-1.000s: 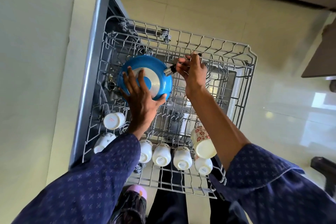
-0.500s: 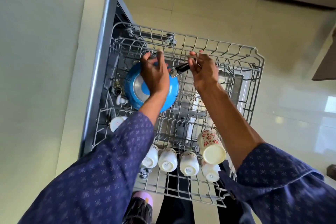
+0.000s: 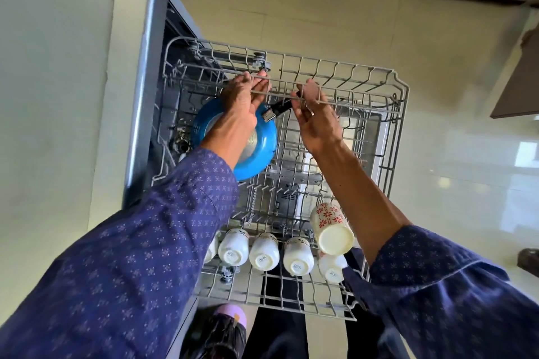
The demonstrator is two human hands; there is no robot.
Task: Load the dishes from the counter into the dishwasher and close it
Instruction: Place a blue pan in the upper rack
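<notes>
Our left hand (image 3: 243, 102), fingers straight, reaches over the blue pan (image 3: 259, 151) to the dishwasher rack (image 3: 401, 131). At 3 o'clock, our right hand (image 3: 316, 119) pinches a rack wire by the pan's handle (image 3: 277, 110). White mugs (image 3: 264, 251) sit at 6 o'clock.

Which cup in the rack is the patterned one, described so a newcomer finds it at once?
Start at the grey wire dishwasher rack pulled out over the floor. Along its near edge runs a row of plain white cups lying with their bases up. The patterned cup sits at that row's right end, just under the right forearm; it alone is cream with red flower prints, and looks bigger.
</notes>
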